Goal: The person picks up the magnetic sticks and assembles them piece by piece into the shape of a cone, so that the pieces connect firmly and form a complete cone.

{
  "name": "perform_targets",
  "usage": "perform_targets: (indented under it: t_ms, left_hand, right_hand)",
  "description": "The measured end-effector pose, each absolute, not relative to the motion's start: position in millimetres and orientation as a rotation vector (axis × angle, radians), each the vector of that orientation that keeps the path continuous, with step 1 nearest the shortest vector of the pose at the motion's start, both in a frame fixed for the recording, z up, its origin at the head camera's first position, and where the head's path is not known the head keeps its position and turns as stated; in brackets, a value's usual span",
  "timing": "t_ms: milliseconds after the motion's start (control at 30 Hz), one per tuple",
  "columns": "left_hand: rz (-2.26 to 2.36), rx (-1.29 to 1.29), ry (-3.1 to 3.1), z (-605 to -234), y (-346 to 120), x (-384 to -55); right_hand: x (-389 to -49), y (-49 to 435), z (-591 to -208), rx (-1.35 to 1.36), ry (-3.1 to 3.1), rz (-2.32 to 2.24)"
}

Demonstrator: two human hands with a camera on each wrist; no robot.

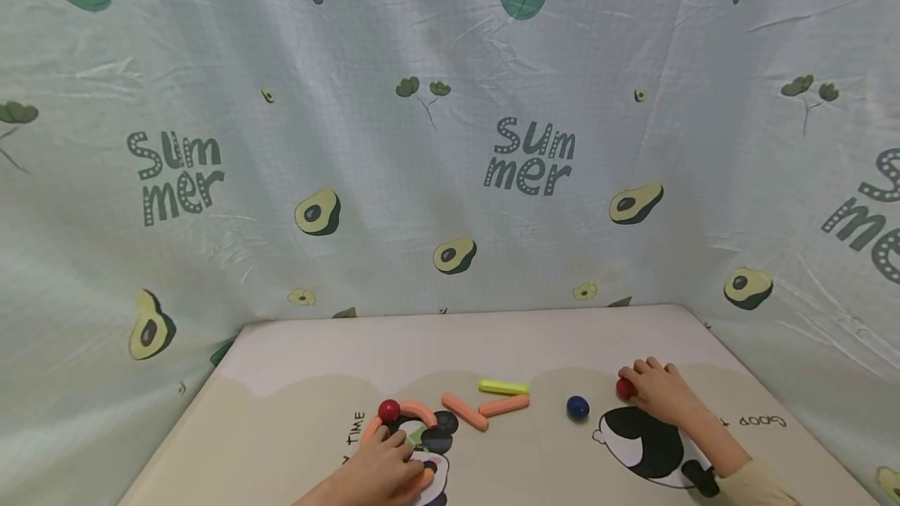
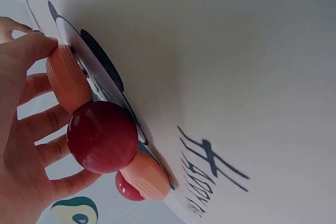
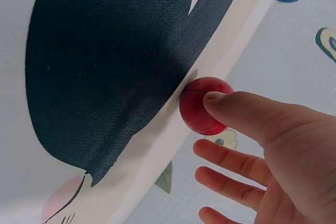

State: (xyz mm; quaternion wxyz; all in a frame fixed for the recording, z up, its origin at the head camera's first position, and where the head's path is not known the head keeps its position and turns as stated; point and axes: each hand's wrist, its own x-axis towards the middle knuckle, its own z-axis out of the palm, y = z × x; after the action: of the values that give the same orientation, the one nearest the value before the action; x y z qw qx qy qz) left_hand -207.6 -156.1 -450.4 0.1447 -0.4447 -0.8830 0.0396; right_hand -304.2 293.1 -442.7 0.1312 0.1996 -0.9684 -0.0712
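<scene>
My left hand (image 1: 383, 468) is at the lower middle of the head view, pinching an orange curved stick (image 2: 68, 80) between thumb and fingers. In the left wrist view a red ball (image 2: 102, 137) sits between that stick and another orange curved piece (image 2: 146, 177). A second red ball (image 1: 389, 411) lies beyond the hand, beside an orange arc (image 1: 419, 412). On the right, my right hand (image 1: 664, 394) holds a red ball (image 3: 206, 106); the thumb presses its near side and the fingers are partly behind it. A blue ball (image 1: 577, 408) lies left of this hand.
Between the hands lie two straight orange sticks (image 1: 464, 411) and a yellow-green stick (image 1: 503, 387). The printed tabletop (image 1: 281, 412) ends at a patterned curtain (image 1: 380, 256) behind it and at both sides.
</scene>
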Motion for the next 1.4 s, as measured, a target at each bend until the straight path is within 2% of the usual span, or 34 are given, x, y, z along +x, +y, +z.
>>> perform_targets:
  t_ms: [833, 1400]
  left_hand:
    - [0.125, -1.286, -2.389, -453, -160, -210]
    - [0.153, -1.284, -2.560, -449, -155, -209]
  right_hand:
    - [-303, 287, -443, 0.735, -2.600, -0.150]
    - [-293, 233, -437, 1.068, -2.317, -0.089]
